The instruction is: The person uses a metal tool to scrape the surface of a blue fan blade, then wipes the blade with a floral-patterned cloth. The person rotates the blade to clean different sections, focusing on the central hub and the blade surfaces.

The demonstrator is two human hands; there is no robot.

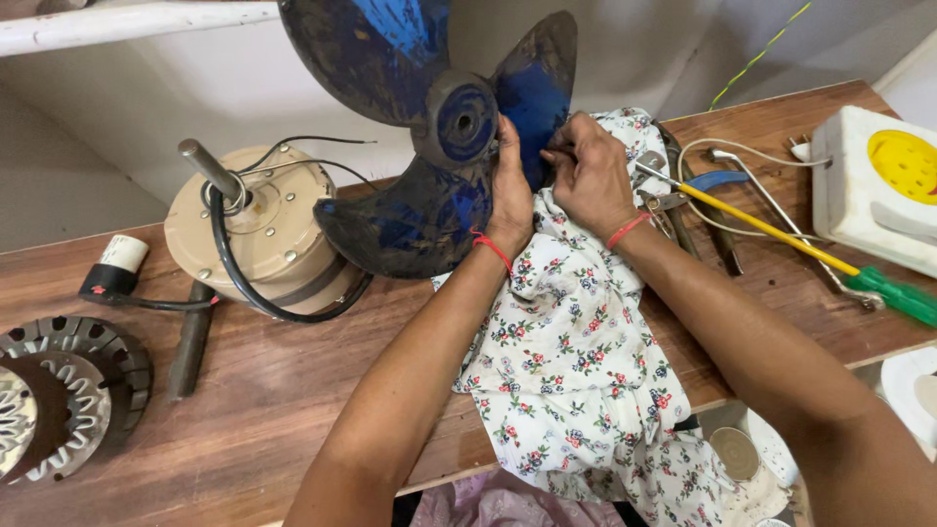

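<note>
Standing upright above the counter [293, 390], a dusty blue three-bladed fan propeller [439, 127] is being held near the far edge, its round hub facing the camera. It is being gripped by the left hand [509, 195], whose fingers are closed around the blade edge just beside the hub. The right hand [586, 171] is being pressed against the back of the right blade, fingers curled shut on the blade together with a fold of white floral cloth [576, 351]. Red threads are being worn on both wrists. The cloth is being draped from under the hands down over the near edge of the counter.

Just left of the propeller, a beige fan motor [259, 234] with its shaft pointing up is being circled by a black cable. Further left, grey ring-shaped stator plates [68, 390] are lying flat. To the right, a yellow-shafted screwdriver with a green handle [810, 259], pliers [673, 200] and a white wire are lying near a white foam block [878, 190].
</note>
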